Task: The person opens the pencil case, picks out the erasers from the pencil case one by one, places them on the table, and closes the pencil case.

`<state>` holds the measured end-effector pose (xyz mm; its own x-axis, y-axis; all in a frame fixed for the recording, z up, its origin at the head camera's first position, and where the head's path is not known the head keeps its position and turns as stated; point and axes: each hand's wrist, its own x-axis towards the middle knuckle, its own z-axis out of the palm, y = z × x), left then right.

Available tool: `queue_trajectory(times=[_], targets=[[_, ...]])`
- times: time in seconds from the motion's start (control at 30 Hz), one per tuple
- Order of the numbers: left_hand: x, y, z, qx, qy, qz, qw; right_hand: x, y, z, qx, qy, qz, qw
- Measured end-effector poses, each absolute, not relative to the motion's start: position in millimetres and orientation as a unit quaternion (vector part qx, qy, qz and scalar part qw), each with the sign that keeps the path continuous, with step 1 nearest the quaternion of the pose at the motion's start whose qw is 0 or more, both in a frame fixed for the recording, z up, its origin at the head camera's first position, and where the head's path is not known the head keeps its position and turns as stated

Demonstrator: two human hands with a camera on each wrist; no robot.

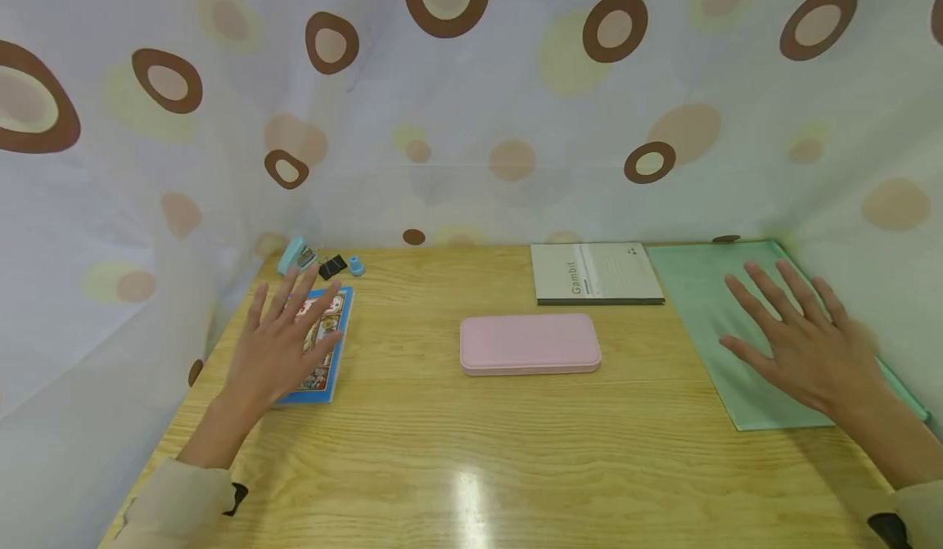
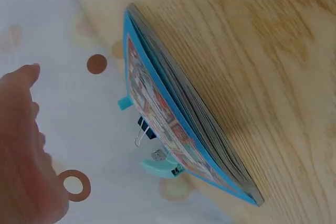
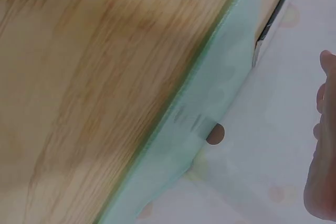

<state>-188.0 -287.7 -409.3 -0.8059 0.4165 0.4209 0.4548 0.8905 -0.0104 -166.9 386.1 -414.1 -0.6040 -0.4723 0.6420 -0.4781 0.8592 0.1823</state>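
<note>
My left hand (image 1: 276, 344) hovers with spread fingers over a blue-edged book (image 1: 342, 320) with a colourful picture cover. In the left wrist view the book (image 2: 194, 114) lies well apart from the hand (image 2: 23, 150). My right hand (image 1: 806, 348), fingers also spread, is above a translucent green folder (image 1: 707, 303) at the right. The right wrist view has the folder (image 3: 210, 93) lying flat, with that hand (image 3: 323, 161) off to the side. Both hands hold nothing. Between them lies a closed pink case (image 1: 530, 343).
Behind the case is a grey notebook (image 1: 600, 272) marked "Gambit". At the back left stand a light-blue stapler (image 1: 292, 256), a black binder clip (image 1: 332, 267) and a small blue object (image 1: 357, 266). A patterned curtain (image 1: 471, 197) encloses the wooden table (image 1: 412, 459) at back and sides.
</note>
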Motion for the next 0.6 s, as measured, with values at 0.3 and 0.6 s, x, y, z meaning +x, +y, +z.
queue_trajectory(times=[0.3,0.6], targets=[[-185.9,-267.3,-411.2,-0.226,-0.933,-0.28,0.018,-160.7,374.5,-417.0,0.178,-0.956,0.206,0.11],[-191.5,-218.0,-426.4,-0.215,-0.887,-0.392,-0.12,-163.2,325.6,-421.6,0.153,-0.894,0.414,-0.076]])
